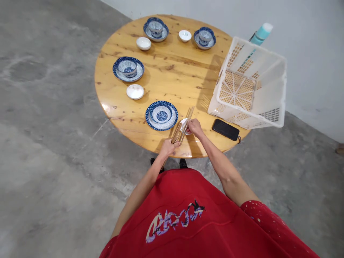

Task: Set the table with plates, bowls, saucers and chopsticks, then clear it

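My left hand (168, 147) is closed around a bundle of wooden chopsticks (176, 133) by the near edge of the table. Just right of it, my right hand (194, 127) grips several more chopsticks (190, 112) that slant up and away. Beneath these sticks and partly hidden by my right hand lies a small white dish (183, 123). To the left, a blue-patterned bowl (161, 111) rests on a matching plate (173, 124).
On the round wooden table (172, 84) stand more bowl-and-plate sets (128, 69) and white dishes (135, 91). At right are a white plastic basket (247, 116), a black phone (225, 129) and a turquoise bottle (261, 34) behind the basket. A wall rises behind.
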A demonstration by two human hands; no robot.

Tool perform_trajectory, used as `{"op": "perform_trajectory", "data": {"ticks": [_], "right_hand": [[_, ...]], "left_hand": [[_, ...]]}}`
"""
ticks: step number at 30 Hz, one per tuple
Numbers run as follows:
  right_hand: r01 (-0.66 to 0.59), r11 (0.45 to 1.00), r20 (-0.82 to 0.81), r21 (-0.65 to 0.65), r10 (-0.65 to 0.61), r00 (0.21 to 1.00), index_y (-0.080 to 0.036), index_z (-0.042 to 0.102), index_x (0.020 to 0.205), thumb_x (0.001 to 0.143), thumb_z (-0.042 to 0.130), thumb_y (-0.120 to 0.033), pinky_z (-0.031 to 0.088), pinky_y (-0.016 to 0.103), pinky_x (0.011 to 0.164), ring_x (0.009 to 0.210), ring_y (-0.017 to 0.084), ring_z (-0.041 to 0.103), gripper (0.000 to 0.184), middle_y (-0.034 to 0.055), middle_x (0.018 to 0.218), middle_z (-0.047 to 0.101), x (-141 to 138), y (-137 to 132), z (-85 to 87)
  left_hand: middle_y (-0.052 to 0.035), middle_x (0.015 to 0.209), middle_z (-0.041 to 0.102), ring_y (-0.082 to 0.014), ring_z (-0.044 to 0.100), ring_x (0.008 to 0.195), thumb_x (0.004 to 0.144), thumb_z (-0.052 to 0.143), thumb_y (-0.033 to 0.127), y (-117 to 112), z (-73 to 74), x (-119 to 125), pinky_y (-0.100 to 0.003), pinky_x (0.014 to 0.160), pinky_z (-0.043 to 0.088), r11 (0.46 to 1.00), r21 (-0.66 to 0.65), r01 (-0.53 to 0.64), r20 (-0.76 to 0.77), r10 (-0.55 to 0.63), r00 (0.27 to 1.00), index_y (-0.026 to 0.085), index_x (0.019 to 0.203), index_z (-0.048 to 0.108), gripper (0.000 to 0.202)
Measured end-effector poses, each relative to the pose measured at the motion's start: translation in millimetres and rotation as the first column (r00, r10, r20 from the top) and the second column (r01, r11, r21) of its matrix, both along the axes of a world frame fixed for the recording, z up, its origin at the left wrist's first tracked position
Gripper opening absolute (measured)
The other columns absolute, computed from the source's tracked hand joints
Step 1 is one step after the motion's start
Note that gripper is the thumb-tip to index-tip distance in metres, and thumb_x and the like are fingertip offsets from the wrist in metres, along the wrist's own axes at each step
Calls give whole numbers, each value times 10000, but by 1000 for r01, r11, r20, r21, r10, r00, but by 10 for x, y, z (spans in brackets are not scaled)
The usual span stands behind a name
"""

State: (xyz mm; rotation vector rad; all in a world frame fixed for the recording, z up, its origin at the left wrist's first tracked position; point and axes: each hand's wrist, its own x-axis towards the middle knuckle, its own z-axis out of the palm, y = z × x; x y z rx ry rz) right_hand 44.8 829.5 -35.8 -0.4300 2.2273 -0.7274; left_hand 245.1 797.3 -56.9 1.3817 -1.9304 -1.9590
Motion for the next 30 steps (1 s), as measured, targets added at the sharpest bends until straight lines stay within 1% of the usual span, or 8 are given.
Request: {"op": "perform_trajectory", "data": {"ticks": [5, 7, 10, 13, 18, 21, 26, 30], "right_hand": [[0, 1000, -27, 9, 0, 1000, -100, 747, 866, 991, 391, -383, 548, 223, 612, 596, 190, 717, 471, 123, 704, 746, 3, 11, 4], [-26, 1000, -65, 13, 27, 998, -109, 745, 836, 985, 398, -423, 549, 225, 645, 601, 187, 715, 491, 118, 690, 741, 9, 15, 22], [-91, 995, -153, 42, 96, 984, -128, 733, 777, 955, 462, -418, 547, 233, 708, 656, 192, 723, 434, 104, 670, 734, 22, 14, 53], [-120, 991, -202, 66, 131, 970, -140, 711, 726, 928, 501, -355, 537, 233, 744, 710, 196, 728, 361, 90, 644, 722, 31, 2, 80], [-139, 987, -202, 82, 153, 967, -155, 683, 677, 923, 479, -299, 528, 229, 772, 741, 193, 728, 350, 93, 650, 722, 29, -19, 112], [-136, 987, -225, 80, 151, 963, -165, 669, 658, 915, 492, -292, 526, 234, 789, 802, 206, 733, 337, 99, 674, 730, 27, -25, 118], [-130, 988, -216, 85, 145, 966, -170, 669, 667, 920, 482, -309, 523, 227, 768, 776, 202, 728, 344, 87, 641, 718, 31, -28, 116], [-140, 985, -217, 103, 160, 963, -166, 680, 676, 922, 474, -308, 518, 214, 776, 772, 191, 725, 351, 85, 647, 722, 32, -37, 132]], "left_hand": [[-13, 671, 655, -137, 584, 635, 674, 753, 317, -31, -56, -24, -195, 551, 385, 999, -42, 13, 2, -13, 1000, 125, 760, 723, 213], [-5, 651, 641, -138, 591, 628, 670, 755, 306, -28, -72, -35, -194, 558, 399, 999, -31, 19, -9, -20, 1000, 130, 761, 716, 202], [1, 623, 618, -136, 588, 594, 658, 755, 278, -17, -69, -48, -198, 550, 418, 1000, 7, 11, -11, -11, 1000, 138, 749, 695, 178], [1, 620, 613, -131, 582, 579, 653, 749, 254, -10, -48, -58, -198, 543, 432, 999, 32, -2, -21, 3, 1000, 143, 753, 684, 163], [8, 617, 611, -119, 564, 560, 641, 749, 255, -10, -1, -73, -186, 523, 426, 998, 58, -5, -16, 6, 1000, 148, 759, 681, 173], [11, 612, 605, -115, 558, 552, 648, 740, 260, -13, 30, -74, -181, 508, 411, 998, 55, 0, -8, 1, 1000, 150, 763, 682, 169], [6, 614, 603, -111, 544, 536, 659, 736, 245, -26, 113, -70, -181, 487, 385, 1000, 28, 9, 6, -9, 1000, 141, 736, 678, 142], [-2, 636, 621, -119, 551, 561, 665, 724, 233, -37, 163, -78, -190, 511, 392, 999, 34, 7, 7, -7, 1000, 135, 731, 684, 125]]}}
